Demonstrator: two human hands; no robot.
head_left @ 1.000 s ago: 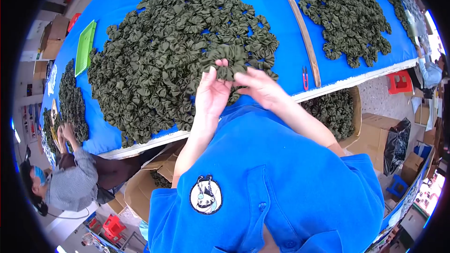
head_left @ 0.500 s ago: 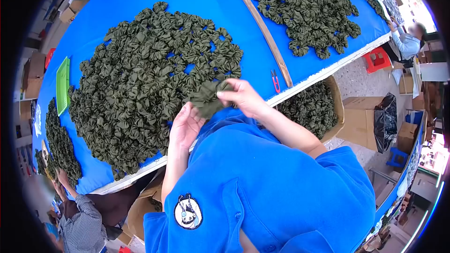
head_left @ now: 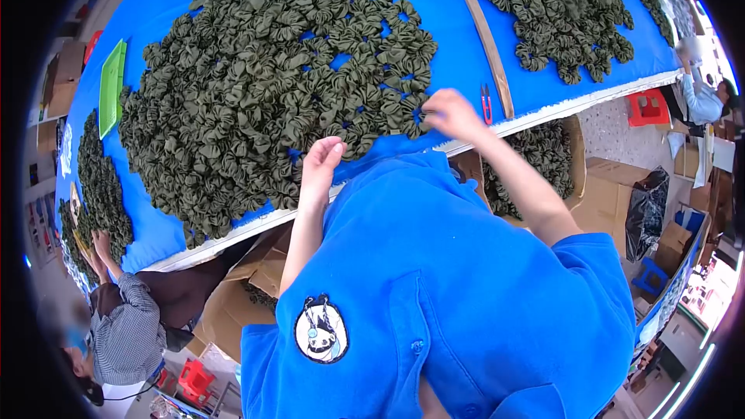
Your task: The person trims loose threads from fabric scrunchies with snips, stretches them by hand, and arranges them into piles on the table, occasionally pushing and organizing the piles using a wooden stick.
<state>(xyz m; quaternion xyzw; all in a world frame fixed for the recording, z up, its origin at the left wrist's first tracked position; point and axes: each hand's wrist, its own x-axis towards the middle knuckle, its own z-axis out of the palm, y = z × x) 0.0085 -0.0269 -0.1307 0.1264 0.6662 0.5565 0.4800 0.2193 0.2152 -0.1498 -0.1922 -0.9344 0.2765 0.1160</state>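
A wide heap of dark green fabric scrunchies point(head_left: 256, 93) lies on the blue-covered table point(head_left: 163, 237) in front of me. My left hand point(head_left: 320, 167) is at the heap's near edge, thumb and fingers drawn together, with nothing visible in them. My right hand point(head_left: 454, 115) hovers by the heap's right edge, beside an outer scrunchie point(head_left: 410, 118). Its fingers are curled and slightly blurred, and no fabric shows in them.
A wooden strip point(head_left: 485, 35) separates a second scrunchie pile point(head_left: 555, 12); red snips point(head_left: 486, 105) lie beside it. A green tray point(head_left: 112, 87) is at left. Below stands a carton of scrunchies point(head_left: 535, 167). Co-workers point(head_left: 128, 334) are at left and far right.
The scrunchie that was between my hands has left them. My right hand has moved right, to the heap's edge, and the hands are farther apart. The camera view has shifted.
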